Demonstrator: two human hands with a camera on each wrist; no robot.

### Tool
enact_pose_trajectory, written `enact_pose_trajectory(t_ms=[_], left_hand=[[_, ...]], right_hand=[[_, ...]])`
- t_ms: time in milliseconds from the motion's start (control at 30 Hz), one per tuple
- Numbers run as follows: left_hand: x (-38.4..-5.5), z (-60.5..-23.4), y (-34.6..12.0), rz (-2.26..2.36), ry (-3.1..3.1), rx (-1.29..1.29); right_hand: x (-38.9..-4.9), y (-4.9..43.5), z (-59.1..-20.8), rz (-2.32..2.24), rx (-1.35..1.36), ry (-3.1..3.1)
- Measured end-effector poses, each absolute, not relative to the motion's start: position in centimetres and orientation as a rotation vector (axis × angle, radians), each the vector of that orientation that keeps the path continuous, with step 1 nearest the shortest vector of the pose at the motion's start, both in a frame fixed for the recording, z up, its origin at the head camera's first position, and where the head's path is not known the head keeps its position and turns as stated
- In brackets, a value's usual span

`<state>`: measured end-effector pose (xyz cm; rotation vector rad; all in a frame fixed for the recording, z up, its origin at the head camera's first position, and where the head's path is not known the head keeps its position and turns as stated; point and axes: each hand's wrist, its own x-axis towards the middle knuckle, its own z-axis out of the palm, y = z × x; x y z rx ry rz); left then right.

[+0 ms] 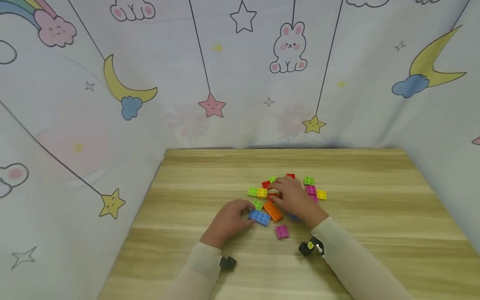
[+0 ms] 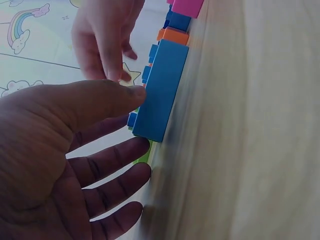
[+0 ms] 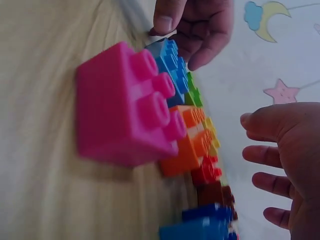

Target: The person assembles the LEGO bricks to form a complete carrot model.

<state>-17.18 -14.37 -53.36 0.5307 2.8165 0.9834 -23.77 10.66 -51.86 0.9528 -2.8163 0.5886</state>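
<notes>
My left hand (image 1: pixel 231 218) is at the left end of a light blue building brick (image 1: pixel 259 217), thumb on its near side and fingers round the far side. In the left wrist view the thumb tip overlaps the brick's upper edge, and the other fingers are nearly straight. Firm contact is unclear. My right hand (image 1: pixel 294 200) is over the back of the brick group, beside a red brick (image 1: pixel 271 196). Its fingers (image 3: pixel 270 156) are spread, with nothing visible between them in the right wrist view. An orange brick (image 1: pixel 273 211) lies between the hands.
A pink brick (image 1: pixel 282 232) lies nearest the front. Green (image 1: pixel 253 191) and yellow (image 1: pixel 262 192) bricks sit behind the blue one. Magenta (image 1: pixel 311 190) and yellow (image 1: pixel 321 194) bricks lie right of my right hand, which partly hides a dark blue brick (image 1: pixel 294 217). The wooden table (image 1: pixel 180 187) meets a patterned curtain (image 1: pixel 240 129).
</notes>
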Motion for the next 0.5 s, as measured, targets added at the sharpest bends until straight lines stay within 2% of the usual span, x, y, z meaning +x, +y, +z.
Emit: enact_pose_trajectory(t_ms=[300, 500], left_hand=[[-17.3, -53.6, -14.6, 1.005, 2.835, 0.593], [-17.3, -54.0, -14.8, 1.042, 2.829, 0.593]], right_hand=[[-26.5, 4.8, -51.0, 0.226, 1.006, -2.998], [-27.5, 3.0, -51.6, 0.019, 0.958, -3.083]])
